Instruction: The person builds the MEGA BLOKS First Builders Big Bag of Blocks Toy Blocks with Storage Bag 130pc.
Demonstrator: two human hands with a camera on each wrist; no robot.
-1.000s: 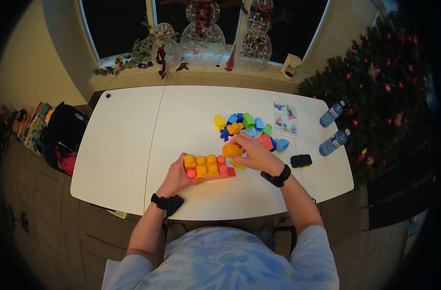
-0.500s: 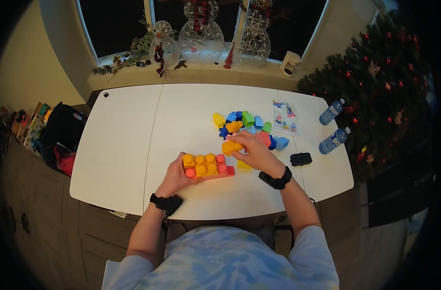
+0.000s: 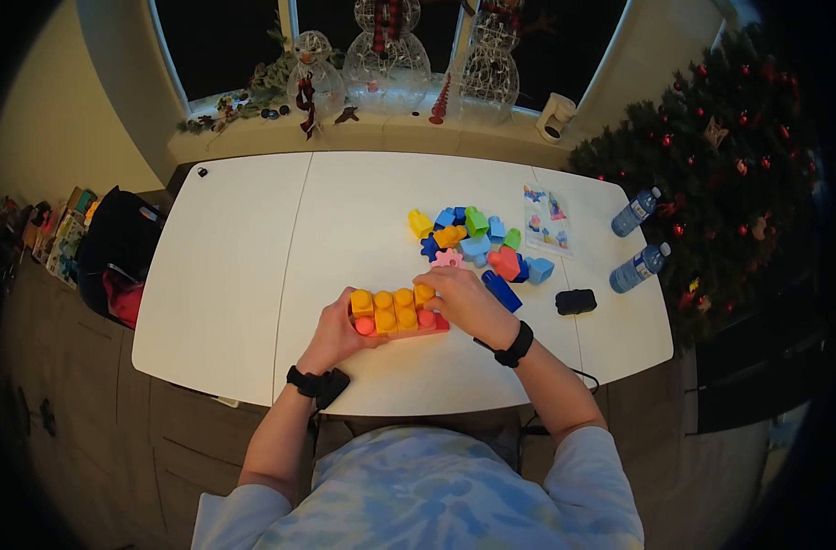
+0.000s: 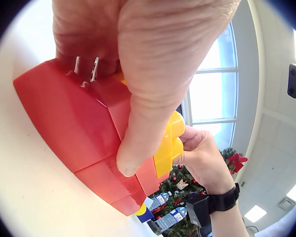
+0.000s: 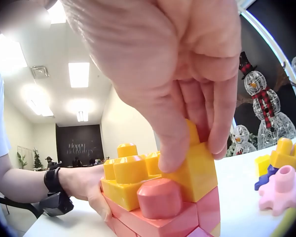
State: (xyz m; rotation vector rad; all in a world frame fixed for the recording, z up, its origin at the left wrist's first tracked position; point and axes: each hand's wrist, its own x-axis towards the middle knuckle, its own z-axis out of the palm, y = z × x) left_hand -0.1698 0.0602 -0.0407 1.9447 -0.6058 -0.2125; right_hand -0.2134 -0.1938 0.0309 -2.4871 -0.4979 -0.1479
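Note:
The left hand (image 3: 333,332) grips the left end of a block build, its thumb along the red side (image 4: 84,118) in the left wrist view. Yellow blocks (image 3: 395,312) cover much of the top of the red and pink layers. At the right end, the right hand (image 3: 468,302) pinches a yellow block (image 5: 200,173) between thumb and fingers; the block sits on the pink layer. Beside it a pink stud (image 5: 160,197) shows uncovered in the right wrist view.
Loose blocks lie behind and right of the build, among them a pink gear-shaped piece (image 3: 447,258) and a long dark blue block (image 3: 501,291). Farther right are a picture sheet (image 3: 547,220), a black case (image 3: 575,302) and two water bottles (image 3: 640,268).
The right hand has moved left and down with the yellow block, from beside the build onto its right end. The pink gear and long blue block have come into view. The left hand keeps its grip.

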